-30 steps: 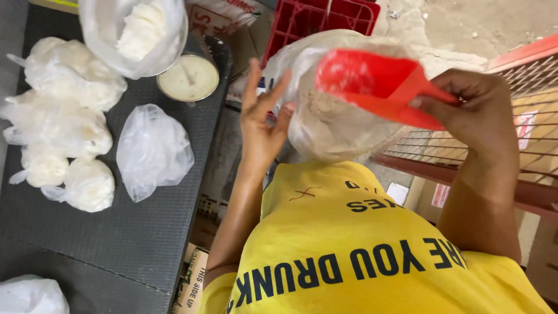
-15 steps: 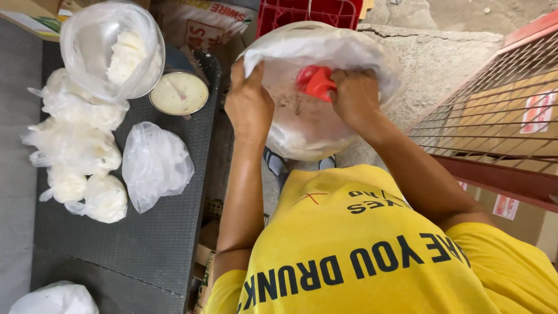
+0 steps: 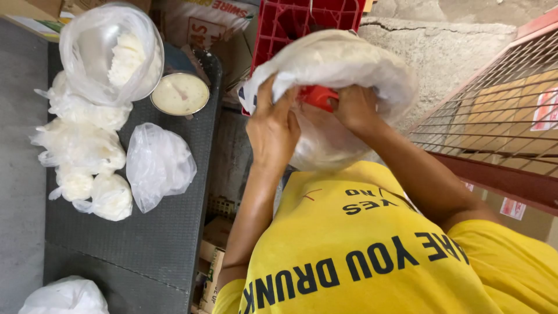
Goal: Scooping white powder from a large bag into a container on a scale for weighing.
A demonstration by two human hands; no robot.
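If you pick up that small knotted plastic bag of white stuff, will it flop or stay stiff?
The small knotted clear plastic bag of white powder probably sags, since its thin film wrinkles. It looks plump, so likely weighty for its size. It sits flat on the dark grey table, so rolling seems unlikely.

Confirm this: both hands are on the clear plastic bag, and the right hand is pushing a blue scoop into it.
Not quite. In the head view the left hand and right hand are both at the bag, but the scoop going into it is red, not blue.
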